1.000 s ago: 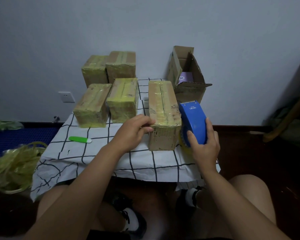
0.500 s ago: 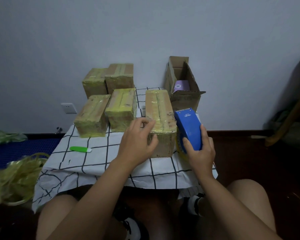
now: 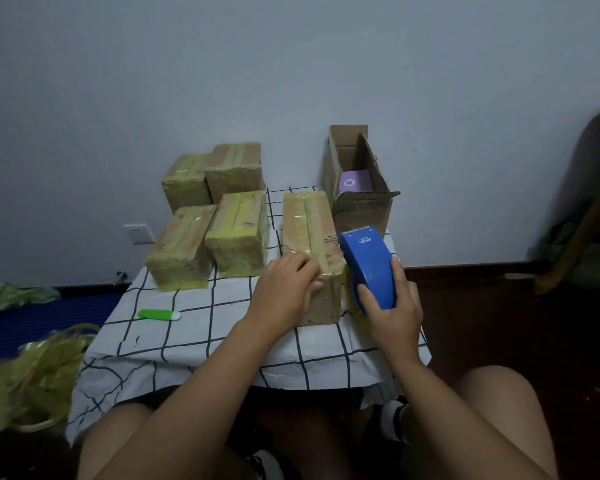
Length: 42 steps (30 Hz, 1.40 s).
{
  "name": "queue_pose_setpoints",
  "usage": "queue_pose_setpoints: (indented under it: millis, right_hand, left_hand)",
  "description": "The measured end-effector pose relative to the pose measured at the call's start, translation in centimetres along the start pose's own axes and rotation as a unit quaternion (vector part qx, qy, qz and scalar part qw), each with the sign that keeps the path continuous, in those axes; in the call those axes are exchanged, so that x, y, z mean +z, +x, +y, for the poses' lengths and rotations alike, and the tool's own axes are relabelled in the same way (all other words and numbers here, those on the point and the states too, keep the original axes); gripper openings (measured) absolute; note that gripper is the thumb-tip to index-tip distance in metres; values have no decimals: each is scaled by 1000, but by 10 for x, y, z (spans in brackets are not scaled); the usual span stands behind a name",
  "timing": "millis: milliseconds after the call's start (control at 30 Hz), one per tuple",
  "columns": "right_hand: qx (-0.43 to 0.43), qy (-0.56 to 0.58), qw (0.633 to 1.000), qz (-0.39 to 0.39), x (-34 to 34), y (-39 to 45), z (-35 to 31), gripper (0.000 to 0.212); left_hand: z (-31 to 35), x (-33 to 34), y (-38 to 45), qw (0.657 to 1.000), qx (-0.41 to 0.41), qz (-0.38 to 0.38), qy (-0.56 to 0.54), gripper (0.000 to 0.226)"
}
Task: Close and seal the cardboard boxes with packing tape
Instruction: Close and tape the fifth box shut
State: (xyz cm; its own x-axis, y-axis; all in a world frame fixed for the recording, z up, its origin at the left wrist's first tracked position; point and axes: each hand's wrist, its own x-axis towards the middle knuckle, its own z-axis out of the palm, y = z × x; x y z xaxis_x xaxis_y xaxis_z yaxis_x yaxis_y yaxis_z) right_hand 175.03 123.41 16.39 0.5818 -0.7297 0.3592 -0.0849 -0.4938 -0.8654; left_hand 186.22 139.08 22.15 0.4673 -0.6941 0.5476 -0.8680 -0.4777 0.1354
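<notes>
While the right hand [image 3: 392, 306] grips the tape dispenser [image 3: 368, 268] beside it, left hand [image 3: 284, 289] fingers press flat on the box [image 3: 309, 230].

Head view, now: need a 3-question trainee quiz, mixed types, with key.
1. True or false: the right hand grips the blue tape dispenser.
2. How many boxes on the checked cloth have open flaps?
A. none B. one C. three
3. Fill in: the left hand rests on the near end of the ____ box.

Key: 1 true; 2 B, the open box at the back right; 3 taped.
</notes>
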Motion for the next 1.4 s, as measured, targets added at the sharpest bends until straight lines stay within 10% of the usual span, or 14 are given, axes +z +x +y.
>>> queue_pose_setpoints:
  millis: [533, 1233, 1400]
  right_hand:
    - [-12, 68, 998, 1, 12, 53, -20, 75]
    - [-17, 77, 997, -13, 37, 84, 15, 82]
    - [-14, 89, 996, -5, 16, 75, 10, 77]
  left_hand:
    - [-54, 19, 82, 995, -23, 57, 84, 17]
    - [-114, 87, 190, 931, -262, -222, 126, 79]
    - [-80, 72, 186, 982, -186, -34, -4, 73]
